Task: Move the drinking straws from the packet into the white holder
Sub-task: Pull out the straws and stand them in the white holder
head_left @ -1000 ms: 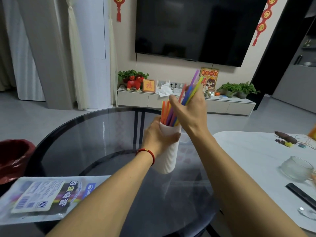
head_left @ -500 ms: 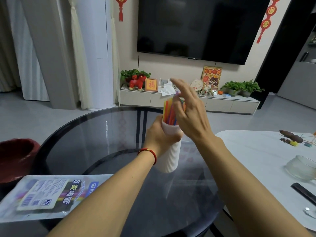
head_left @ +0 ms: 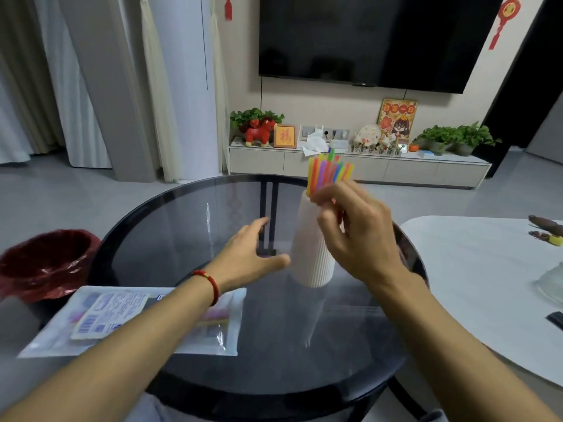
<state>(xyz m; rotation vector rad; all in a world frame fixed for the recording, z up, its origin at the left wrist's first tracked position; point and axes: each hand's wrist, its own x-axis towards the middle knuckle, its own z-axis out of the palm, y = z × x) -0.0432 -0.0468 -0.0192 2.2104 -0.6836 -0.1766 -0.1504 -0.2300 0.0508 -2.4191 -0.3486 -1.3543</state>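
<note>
The white ribbed holder stands upright on the round dark glass table. Several coloured drinking straws stick up out of its top. My right hand hovers in front of the holder's upper part, fingers loosely curled near the straws, holding nothing that I can see. My left hand is just left of the holder, fingers spread, off its wall. The clear straw packet lies flat on the table's near left, under my left forearm, with a few coloured straws showing inside.
A bin with a red bag stands left of the table. A white table at right carries a glass jar and small items. A TV cabinet with plants lines the far wall.
My right hand dropped its bunch of straws into the holder and drew back. My left hand let go of the holder and opened to its left. The holder now stands alone.
</note>
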